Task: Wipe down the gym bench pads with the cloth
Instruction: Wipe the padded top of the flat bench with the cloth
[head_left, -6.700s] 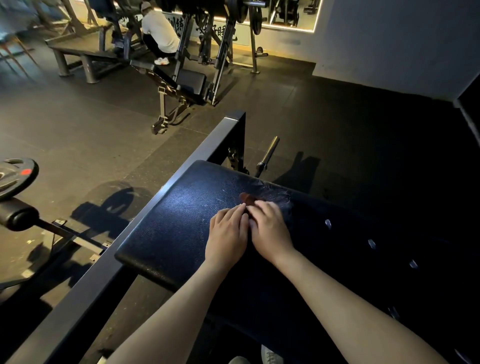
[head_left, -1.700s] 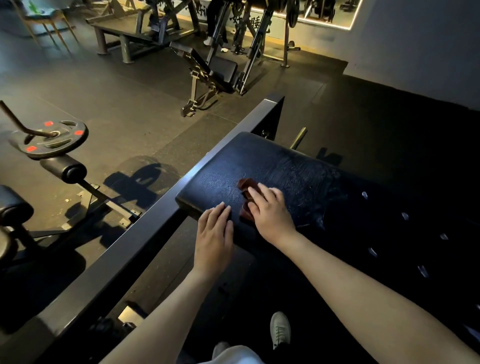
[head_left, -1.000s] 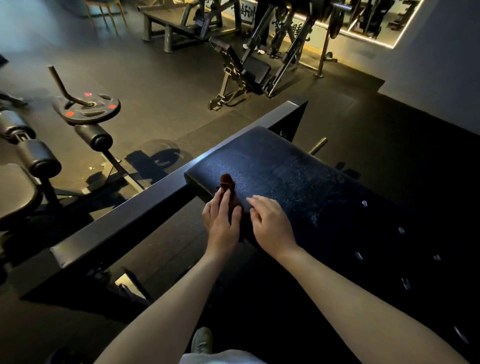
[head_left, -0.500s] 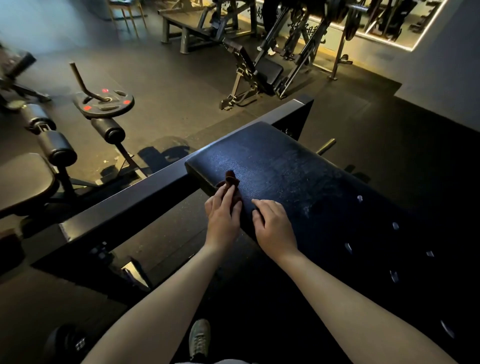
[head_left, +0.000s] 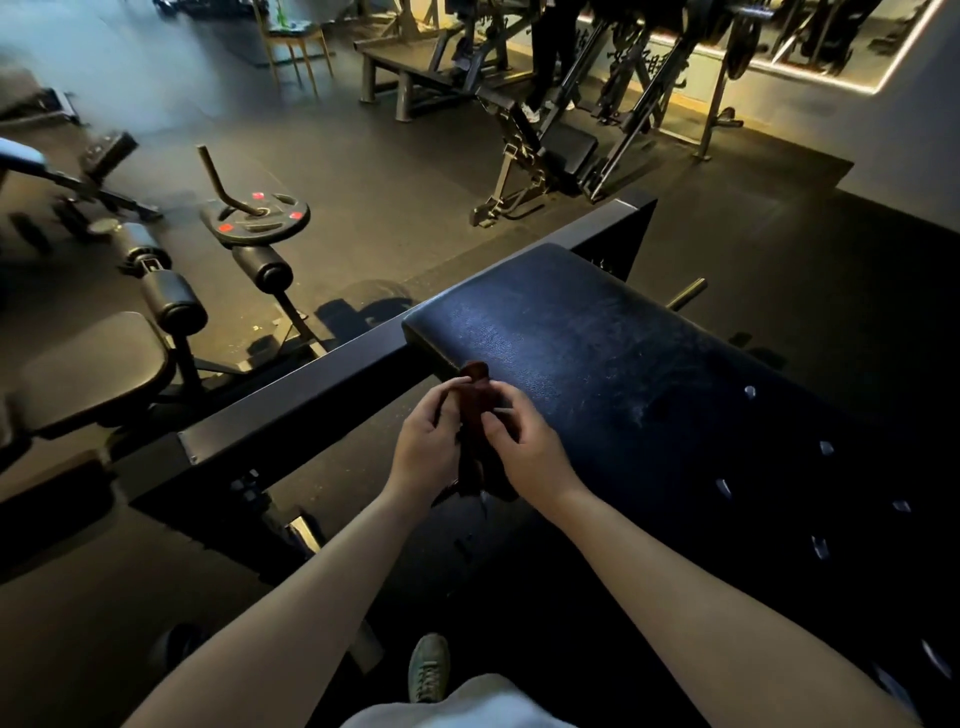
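Observation:
A long black bench pad (head_left: 597, 353) runs from the centre toward the lower right, its near left corner lit and shiny. A small dark reddish-brown cloth (head_left: 474, 415) hangs bunched between my two hands just off the pad's near left edge. My left hand (head_left: 428, 449) grips the cloth from the left with curled fingers. My right hand (head_left: 524, 447) pinches it from the right, thumb and fingers bent round the fabric. The cloth's lower end dangles below my wrists.
A black steel frame beam (head_left: 311, 400) runs diagonally along the pad's left side. A leg machine with roller pads (head_left: 174, 299) and a weight plate (head_left: 254, 221) stands at left. Another bench and rack (head_left: 561, 150) are farther back. My shoe (head_left: 428, 667) shows below.
Both hands have lifted off the pad and drawn back slightly, taking the cloth up between them. Before, they lay flat on the pad with the cloth under the fingers.

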